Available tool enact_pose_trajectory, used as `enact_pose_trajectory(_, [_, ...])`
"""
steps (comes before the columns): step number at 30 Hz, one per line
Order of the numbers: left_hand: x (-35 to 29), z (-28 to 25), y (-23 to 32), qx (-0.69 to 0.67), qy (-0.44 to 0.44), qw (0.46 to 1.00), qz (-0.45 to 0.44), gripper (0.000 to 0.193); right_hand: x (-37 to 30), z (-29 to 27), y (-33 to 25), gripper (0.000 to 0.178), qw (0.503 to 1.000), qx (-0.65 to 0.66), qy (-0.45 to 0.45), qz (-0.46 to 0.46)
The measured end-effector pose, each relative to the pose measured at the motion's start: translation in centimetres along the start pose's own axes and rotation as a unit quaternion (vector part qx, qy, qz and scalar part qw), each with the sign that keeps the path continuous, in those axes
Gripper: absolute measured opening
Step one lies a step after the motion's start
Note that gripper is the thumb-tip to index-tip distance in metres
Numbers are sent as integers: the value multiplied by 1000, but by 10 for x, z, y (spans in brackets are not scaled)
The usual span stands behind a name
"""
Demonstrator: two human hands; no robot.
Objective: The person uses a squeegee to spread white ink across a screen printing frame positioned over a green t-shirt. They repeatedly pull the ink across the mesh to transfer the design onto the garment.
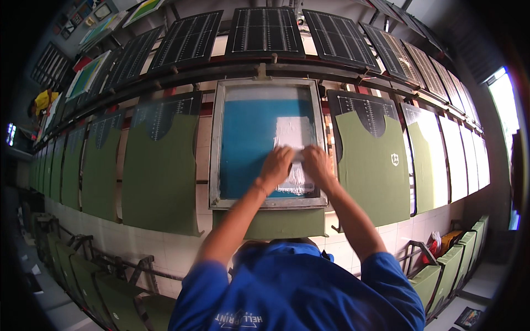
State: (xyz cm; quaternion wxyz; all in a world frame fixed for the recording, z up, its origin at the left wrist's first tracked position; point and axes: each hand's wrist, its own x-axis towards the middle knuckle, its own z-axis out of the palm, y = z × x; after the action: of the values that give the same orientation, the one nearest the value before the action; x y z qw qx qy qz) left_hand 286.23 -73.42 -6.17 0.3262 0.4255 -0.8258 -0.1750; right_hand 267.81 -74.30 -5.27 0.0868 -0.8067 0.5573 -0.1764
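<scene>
Nearest: the blue shirt [298, 292] of the person at work, both bare forearms reaching forward from its sleeves. Beyond it, green cloth [276, 223] shows below the lower edge of a metal-framed screen [212, 143]. Left hand [277, 165] and right hand [316, 164] are side by side over the screen's right half, fingers of both curled round a greyish bar, taken to be a squeegee [298, 156]; mostly hidden by the hands, slightly blurred. White ink [292, 129] lies on the blue mesh [248, 132] ahead of the hands, with ragged streaks nearer the body. Step in hand, judged: spreading ink across the stencil. Next move seems to call for a firm grip and even pressure along the blade. Flanking the screen: a green garment [157, 165] at left, another [372, 176] at right bearing a small white emblem [395, 160]. Farthest: a row of black boards [265, 33].
</scene>
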Motion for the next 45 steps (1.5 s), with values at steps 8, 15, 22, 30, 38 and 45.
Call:
enact_pose_trajectory(8, [24, -22, 17, -3, 22, 1000, -7, 32, 23, -46, -20, 17, 999, 34, -30, 8])
enact_pose_trajectory(15, [-87, -6, 81, -42, 8, 999, -29, 33, -99, -23, -50, 23, 998, 65, 0, -16])
enact_pose_trajectory(22, [-6, 11, 9, -24, 39, 999, -24, 24, -3, -7, -18, 16, 998, 6, -38, 54])
enact_pose_trajectory(30, [33, -26, 19, -32, 41, 998, -22, 36, 28, -51, -20, 17, 999, 32, -30, 21])
enact_pose_trajectory(38, [-107, -2, 93, -59, 5, 995, -78, 44, -119, -18, -58, 26, 997, 73, -23, -4])
enact_pose_trajectory(45, [-63, 21, 36, -30, 59, 997, -27, 38, -60, -1, -37, 20, 996, 76, 27, 24])
